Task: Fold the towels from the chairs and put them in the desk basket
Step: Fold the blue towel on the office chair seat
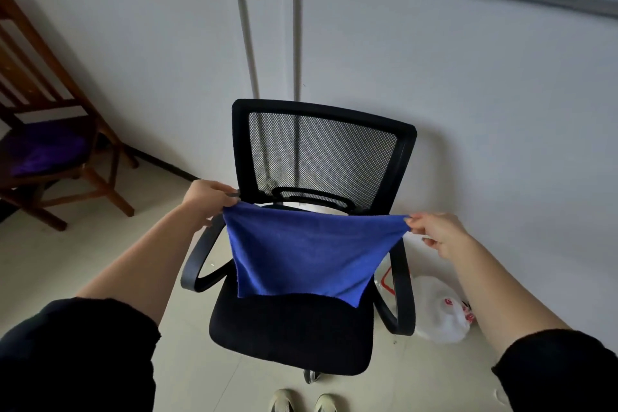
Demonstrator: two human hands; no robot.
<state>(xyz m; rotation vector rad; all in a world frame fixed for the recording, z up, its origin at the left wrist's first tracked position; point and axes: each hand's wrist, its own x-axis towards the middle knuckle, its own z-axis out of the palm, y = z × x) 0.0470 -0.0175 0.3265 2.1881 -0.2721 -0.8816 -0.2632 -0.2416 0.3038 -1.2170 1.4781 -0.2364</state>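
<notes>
risk of snagging on the black office chair (291, 328) right under both grips, with armrests close on either side of the hanging cloth: cause, a low sweep back toward the body, dragging the hem across the seat. risk of a crooked fold in the blue towel (307, 254), sagging at mid-edge and hanging narrower at the bottom than at the top: cause, bringing corners together without evening them first. risk of slipping out at the right grip, with only a small tip of corner held there. hangs straight down from the two grips, top edge stretched between them, lower hem down near the seat front, touching or not hard to tell. left hand (207, 197) curled round the top left corner, right hand (438, 234) pinching the top right corner between thumb and fingertips (414, 221). no basket anywhere near either grip in this view.
</notes>
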